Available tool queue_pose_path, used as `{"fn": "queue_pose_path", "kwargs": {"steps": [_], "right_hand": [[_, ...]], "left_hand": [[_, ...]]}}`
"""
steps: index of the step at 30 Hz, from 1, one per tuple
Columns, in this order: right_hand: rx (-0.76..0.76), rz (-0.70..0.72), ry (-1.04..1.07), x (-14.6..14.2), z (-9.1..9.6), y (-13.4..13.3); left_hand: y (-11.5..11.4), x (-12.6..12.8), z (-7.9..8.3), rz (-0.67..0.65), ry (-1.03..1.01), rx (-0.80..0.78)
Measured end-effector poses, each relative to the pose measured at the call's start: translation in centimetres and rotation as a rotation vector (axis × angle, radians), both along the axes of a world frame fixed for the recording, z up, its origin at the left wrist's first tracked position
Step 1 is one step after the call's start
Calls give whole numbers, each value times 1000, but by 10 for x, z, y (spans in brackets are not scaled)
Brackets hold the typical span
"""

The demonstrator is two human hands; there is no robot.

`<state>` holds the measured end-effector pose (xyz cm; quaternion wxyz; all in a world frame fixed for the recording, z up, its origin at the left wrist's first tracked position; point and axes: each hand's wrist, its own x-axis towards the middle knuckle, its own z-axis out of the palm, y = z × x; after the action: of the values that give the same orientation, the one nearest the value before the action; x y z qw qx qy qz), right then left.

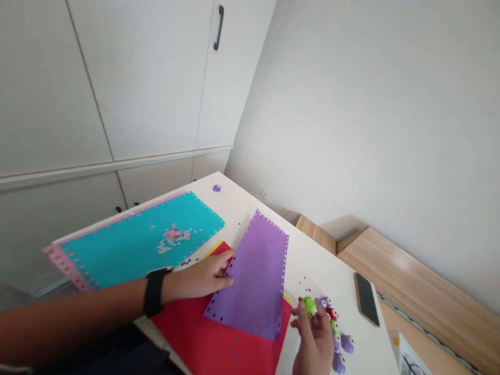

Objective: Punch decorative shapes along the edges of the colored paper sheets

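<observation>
Red paper cut off below, punches partly hidden, purple specks unclear

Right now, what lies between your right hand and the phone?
The head view shows a cluster of small purple, red and green craft punches on the white table, between the right hand and the phone.

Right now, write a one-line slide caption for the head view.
Left hand on punched purple paper over red paper; right hand holds a green craft punch.
</observation>
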<state>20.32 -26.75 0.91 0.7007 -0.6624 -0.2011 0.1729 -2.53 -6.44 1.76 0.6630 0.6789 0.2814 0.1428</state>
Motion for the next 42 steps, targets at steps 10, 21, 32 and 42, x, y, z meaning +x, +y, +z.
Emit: {"fn": "queue_pose_path", "kwargs": {"steps": [10,21,32,42], "right_hand": [[-148,240,169,-125,-36,29],[-25,72,181,-105,-12,11],[62,214,580,-119,-11,10],[157,215,757,-129,-23,15]], "left_hand": [[2,16,7,59,-152,-451],[-7,10,2,-1,-40,-362],[-31,17,19,46,-198,-448],[-44,9,23,55,-248,-338]]}}
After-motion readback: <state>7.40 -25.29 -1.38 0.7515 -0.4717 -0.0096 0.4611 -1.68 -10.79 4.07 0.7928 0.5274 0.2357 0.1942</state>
